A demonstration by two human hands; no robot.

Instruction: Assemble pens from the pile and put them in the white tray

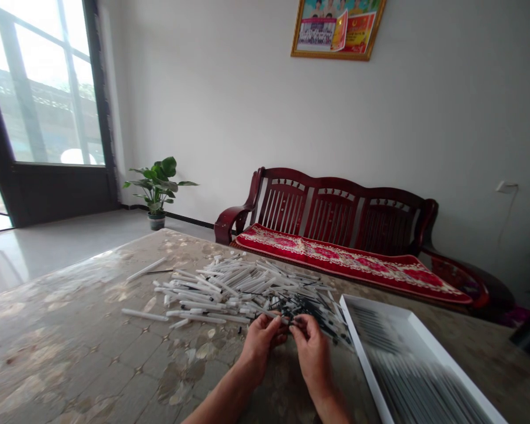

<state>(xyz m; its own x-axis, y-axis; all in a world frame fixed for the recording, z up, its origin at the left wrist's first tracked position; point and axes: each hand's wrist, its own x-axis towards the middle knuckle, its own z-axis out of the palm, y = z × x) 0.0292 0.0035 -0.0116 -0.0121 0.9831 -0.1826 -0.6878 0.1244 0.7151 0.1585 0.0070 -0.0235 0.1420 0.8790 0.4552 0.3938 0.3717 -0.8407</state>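
A heap of white pen barrels (229,288) lies on the patterned table (70,341), with a bunch of thin black refills (311,309) at its right end. My left hand (261,340) and my right hand (311,347) meet at the near edge of the heap, fingers curled and pinching together. Between them they hold a white pen piece (279,318) and a dark thin part, too small to name surely. A white tray (357,335) with rows of dark pens stands right of my right hand.
One loose white barrel (145,315) and another (146,269) lie left of the heap. Beyond the table stand a dark red wooden bench (335,224) with a red cushion, a potted plant (158,191) and a glass door at the left.
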